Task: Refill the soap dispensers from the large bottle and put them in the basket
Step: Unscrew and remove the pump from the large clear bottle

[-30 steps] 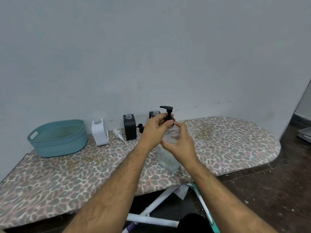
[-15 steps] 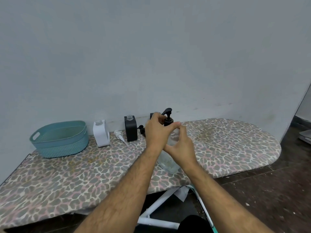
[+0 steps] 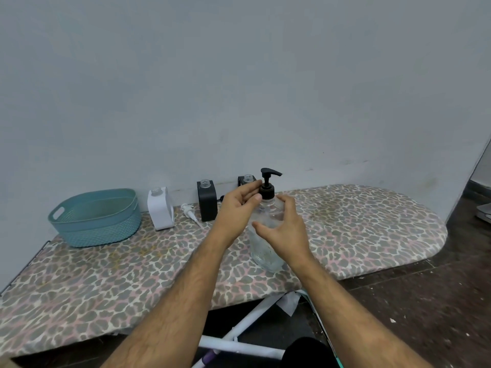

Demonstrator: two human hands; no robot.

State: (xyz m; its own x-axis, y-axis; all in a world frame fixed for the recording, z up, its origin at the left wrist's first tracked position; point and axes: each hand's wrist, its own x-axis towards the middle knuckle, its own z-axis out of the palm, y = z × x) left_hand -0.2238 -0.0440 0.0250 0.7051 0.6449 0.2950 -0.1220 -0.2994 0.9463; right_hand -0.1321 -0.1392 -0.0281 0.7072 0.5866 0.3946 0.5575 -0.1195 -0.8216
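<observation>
Unscrewing the pump off the big clear bottle, frame centre on the board; left hand pinches the pump collar, right hand loosely cupped beside the bottle, fingers relaxed. Next, prob.: lift pump out, pour w/ care into the open dispensers at the wall; basket far left.

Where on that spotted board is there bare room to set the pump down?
Free: the board right of the clear bottle, and its near part in front of the basket. Crowded: the back edge by the wall, with the white dispenser and black dispenser.

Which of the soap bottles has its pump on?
The clear bottle between the hands; the white dispenser and black dispenser stand open-necked.
</observation>
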